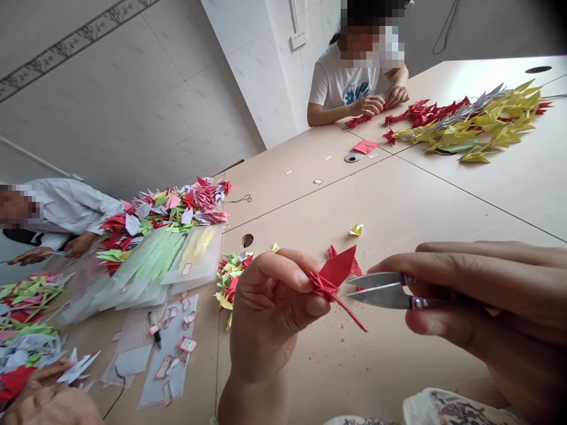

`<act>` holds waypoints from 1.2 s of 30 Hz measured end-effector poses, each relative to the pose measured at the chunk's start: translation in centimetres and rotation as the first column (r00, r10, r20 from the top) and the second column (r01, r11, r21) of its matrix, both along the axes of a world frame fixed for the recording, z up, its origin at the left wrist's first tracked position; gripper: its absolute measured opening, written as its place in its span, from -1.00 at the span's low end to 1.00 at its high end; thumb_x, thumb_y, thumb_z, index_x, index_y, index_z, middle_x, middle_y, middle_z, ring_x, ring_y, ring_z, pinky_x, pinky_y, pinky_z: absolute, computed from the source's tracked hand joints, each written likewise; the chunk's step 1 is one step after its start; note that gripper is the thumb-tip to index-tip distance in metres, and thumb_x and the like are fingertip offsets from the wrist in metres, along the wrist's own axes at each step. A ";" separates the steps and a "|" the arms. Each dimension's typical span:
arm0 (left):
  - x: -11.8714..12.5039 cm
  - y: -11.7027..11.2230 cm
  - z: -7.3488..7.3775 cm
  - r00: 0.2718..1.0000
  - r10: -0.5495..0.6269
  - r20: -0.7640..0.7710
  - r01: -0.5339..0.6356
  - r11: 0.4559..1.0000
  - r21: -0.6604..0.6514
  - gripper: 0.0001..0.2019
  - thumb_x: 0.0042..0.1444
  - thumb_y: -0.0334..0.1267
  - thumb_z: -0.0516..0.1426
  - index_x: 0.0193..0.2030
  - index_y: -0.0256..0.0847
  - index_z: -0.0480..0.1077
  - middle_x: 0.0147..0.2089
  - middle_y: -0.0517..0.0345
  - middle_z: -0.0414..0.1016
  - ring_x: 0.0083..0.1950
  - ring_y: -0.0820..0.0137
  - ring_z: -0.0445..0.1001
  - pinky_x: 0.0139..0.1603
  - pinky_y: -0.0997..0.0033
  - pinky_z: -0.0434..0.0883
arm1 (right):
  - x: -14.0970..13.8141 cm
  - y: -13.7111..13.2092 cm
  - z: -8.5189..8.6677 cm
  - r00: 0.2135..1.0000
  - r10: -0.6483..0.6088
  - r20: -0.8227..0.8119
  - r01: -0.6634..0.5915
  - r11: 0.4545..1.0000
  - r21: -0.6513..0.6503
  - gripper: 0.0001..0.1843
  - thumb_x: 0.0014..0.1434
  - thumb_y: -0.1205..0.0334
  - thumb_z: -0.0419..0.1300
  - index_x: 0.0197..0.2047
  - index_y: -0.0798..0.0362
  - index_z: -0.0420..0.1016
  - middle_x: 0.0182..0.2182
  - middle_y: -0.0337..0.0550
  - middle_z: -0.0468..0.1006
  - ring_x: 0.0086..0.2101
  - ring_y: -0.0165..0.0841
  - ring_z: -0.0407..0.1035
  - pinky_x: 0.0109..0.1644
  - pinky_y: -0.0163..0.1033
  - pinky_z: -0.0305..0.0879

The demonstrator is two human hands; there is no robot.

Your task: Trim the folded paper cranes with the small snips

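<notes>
My left hand (270, 307) pinches a red paper crane (334, 280) between thumb and forefinger, holding it up above the table. My right hand (482, 307) grips a small pair of metal snips (385, 290), blades slightly apart, tips pointing left at the crane's wing, a little short of touching it. A thin red tail of the crane sticks down to the right. Small paper scraps lie on the table (398, 200) under the hands.
A small pile of mixed cranes (228, 280) lies left of my left hand. Plastic bags (163, 265) and label sheets (172, 348) lie farther left. Large crane heaps sit at back left (177, 206) and back right (478, 121). Other people work opposite, at left and at bottom left.
</notes>
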State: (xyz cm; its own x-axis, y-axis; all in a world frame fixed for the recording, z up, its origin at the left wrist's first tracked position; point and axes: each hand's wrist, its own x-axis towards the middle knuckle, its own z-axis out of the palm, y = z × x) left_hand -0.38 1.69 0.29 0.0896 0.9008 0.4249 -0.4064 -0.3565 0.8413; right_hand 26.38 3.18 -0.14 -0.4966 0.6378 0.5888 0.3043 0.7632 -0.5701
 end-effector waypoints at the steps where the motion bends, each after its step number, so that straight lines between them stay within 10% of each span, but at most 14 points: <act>1: -0.1 0.0 -0.1 1.000 0.009 -0.006 -0.009 1.000 0.005 -0.74 0.38 -0.34 0.70 -0.05 0.09 0.81 -0.15 0.33 0.87 -0.30 0.39 0.83 -0.24 0.42 0.83 | 0.0 0.0 0.0 1.000 0.018 0.001 -0.018 1.000 0.004 -0.70 0.83 0.15 0.30 0.48 -0.35 0.64 -0.09 -0.16 0.87 -0.27 -0.11 0.79 -0.30 -0.08 0.58; 14: 0.1 -0.9 -1.1 0.967 0.248 -0.059 -0.238 0.963 0.129 -0.72 0.37 -0.41 0.69 0.03 0.07 0.88 0.00 0.26 0.97 -0.06 0.36 0.96 0.10 0.43 0.91 | -0.2 -0.4 -1.3 0.994 -0.057 -0.090 0.049 0.995 -0.086 -0.38 0.40 -0.38 0.75 0.37 -0.30 0.94 -0.16 -0.07 0.88 -0.08 0.12 0.85 -0.12 -0.01 0.78; 25: 0.2 -0.9 -1.2 0.954 0.262 -0.144 -0.236 0.956 0.173 -0.63 0.48 -0.44 0.60 0.24 0.18 0.96 0.06 0.20 0.93 0.06 0.41 0.90 0.15 0.61 0.85 | -1.6 0.6 0.4 0.987 0.013 -0.158 -0.036 0.989 -0.142 -0.67 0.75 -0.34 0.45 0.25 -0.34 0.77 -0.40 -0.42 0.64 -0.54 -0.39 0.44 -0.54 -0.37 0.34; 29: 0.0 -1.0 -1.3 0.952 0.242 -0.190 -0.207 0.961 0.184 -0.73 0.48 -0.31 0.63 0.21 0.14 0.96 0.06 0.14 0.92 0.12 0.33 0.91 0.24 0.50 0.87 | -3.2 0.8 0.6 0.973 -0.030 -0.227 -0.001 0.991 -0.135 -0.85 0.66 0.01 0.62 0.02 -0.21 0.80 -0.52 -0.51 0.55 -0.62 -0.48 0.24 -0.59 -0.42 0.17; 36: 0.4 -1.0 -1.2 0.947 0.251 -0.200 -0.222 0.963 0.155 -0.81 0.41 -0.26 0.70 0.06 0.08 0.94 0.03 0.11 0.94 0.07 0.27 0.95 0.18 0.40 0.89 | -3.9 1.0 1.0 0.968 -0.046 -0.245 -0.016 0.969 -0.246 -0.81 0.54 0.31 0.37 -0.16 -0.11 0.74 -0.48 -0.36 0.71 -0.55 -0.44 0.46 -0.47 -0.40 0.34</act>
